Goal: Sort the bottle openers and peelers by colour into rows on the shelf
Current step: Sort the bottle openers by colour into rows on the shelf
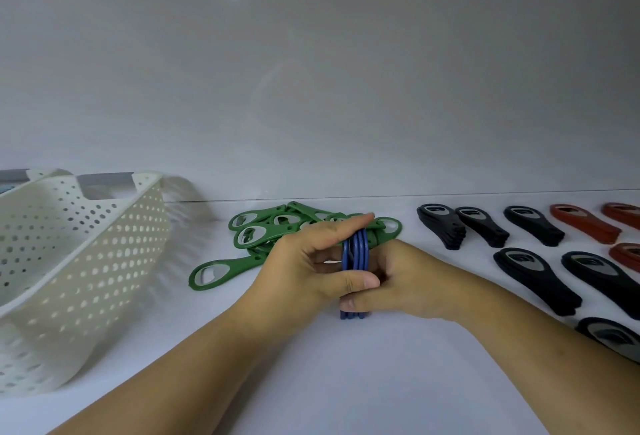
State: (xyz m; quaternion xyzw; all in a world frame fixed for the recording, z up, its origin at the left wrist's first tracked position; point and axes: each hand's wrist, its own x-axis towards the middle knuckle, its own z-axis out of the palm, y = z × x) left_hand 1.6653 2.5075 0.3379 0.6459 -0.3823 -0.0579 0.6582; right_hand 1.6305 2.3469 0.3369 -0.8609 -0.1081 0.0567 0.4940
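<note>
A stack of several blue bottle openers [356, 249] stands on edge on the white shelf [311, 365], squeezed between both hands. My left hand [311, 261] grips it from the left, index finger over the top and thumb across the front. My right hand [405, 278] holds it from the right, fingers curled under. Behind lies a loose pile of green bottle openers [277, 230], one green opener [221, 272] lying apart at the front left. To the right, black openers [533, 275] lie in stacked rows, and red openers [585, 223] at the far right.
A white perforated plastic basket [69, 261] sits tilted at the left, a second one behind it. The glossy white back wall [311, 88] rises just behind the openers.
</note>
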